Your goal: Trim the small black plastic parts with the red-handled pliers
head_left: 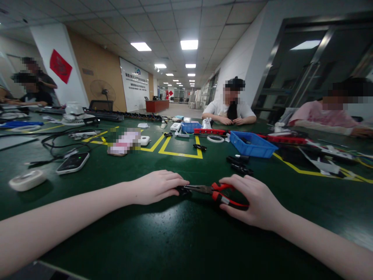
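Note:
My right hand point(253, 198) is closed around the red and black handles of long-nose pliers point(217, 191), whose jaws point left. At the tips of the jaws is a small black part point(184, 190), held in the fingers of my left hand point(160, 186). The fingers cover much of that part, so its exact kind and whether the jaws grip it cannot be made out. Both hands are low over the green table point(163, 241). Beyond my right hand lie several similar black parts point(240, 165), and another black piece point(199, 147) rests near a yellow tape outline.
A blue bin point(252, 144) stands at the right, with a smaller blue bin point(190, 126) farther back. On the left are a white tape roll point(27, 180), a power bank point(72, 162), a phone point(124, 143) and black cables point(54, 144). Other people point(230, 105) sit around the table.

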Demonstrator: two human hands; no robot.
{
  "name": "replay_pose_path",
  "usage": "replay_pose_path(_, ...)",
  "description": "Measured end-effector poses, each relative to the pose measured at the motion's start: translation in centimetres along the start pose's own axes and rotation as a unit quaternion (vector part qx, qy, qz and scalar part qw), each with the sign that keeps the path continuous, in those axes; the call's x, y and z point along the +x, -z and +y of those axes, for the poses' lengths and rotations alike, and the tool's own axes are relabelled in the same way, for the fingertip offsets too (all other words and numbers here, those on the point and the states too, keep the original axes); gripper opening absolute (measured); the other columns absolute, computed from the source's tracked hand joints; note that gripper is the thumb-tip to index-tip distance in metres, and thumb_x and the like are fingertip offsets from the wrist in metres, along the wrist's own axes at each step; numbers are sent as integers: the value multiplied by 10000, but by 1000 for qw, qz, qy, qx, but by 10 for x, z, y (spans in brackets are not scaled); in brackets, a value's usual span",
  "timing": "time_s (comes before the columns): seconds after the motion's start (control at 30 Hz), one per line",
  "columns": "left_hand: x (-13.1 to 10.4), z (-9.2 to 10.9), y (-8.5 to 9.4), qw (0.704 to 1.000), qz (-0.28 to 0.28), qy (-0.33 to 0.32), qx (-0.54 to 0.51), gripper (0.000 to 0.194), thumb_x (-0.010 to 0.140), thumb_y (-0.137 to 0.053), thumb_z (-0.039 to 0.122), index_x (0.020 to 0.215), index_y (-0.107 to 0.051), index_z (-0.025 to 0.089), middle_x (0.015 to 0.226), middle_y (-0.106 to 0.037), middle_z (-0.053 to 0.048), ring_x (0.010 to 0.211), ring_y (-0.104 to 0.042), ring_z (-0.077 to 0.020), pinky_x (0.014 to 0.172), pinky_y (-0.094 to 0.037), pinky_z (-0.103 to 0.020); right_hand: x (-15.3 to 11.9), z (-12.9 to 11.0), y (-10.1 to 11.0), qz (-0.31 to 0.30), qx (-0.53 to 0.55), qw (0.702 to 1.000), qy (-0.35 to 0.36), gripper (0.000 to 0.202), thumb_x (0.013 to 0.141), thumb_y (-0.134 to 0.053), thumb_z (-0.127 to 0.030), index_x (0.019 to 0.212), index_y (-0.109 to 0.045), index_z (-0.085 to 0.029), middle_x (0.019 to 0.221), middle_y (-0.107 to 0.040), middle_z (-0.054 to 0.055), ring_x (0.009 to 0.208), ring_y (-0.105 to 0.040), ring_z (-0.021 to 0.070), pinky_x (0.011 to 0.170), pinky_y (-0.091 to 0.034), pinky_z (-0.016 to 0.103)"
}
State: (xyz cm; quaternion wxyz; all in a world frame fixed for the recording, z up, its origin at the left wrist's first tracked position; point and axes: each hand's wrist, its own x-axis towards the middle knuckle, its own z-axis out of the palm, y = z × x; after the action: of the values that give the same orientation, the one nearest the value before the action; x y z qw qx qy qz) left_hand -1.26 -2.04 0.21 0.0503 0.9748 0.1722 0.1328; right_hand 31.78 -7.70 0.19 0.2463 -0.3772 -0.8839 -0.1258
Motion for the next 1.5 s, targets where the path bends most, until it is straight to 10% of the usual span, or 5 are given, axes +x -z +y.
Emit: replay_pose_path(1.5,1,0,-1,999,6,19,-30,404,1031,-516,262,1424,-472,182,1303,-630,-118,1181,-611,-252,1030,-486,-401,0,3,-2,19,-7,1000,22,478,838,-710,-451,1242,-610,-218,1099,-730,95,953,-681,260,835,-524,413)
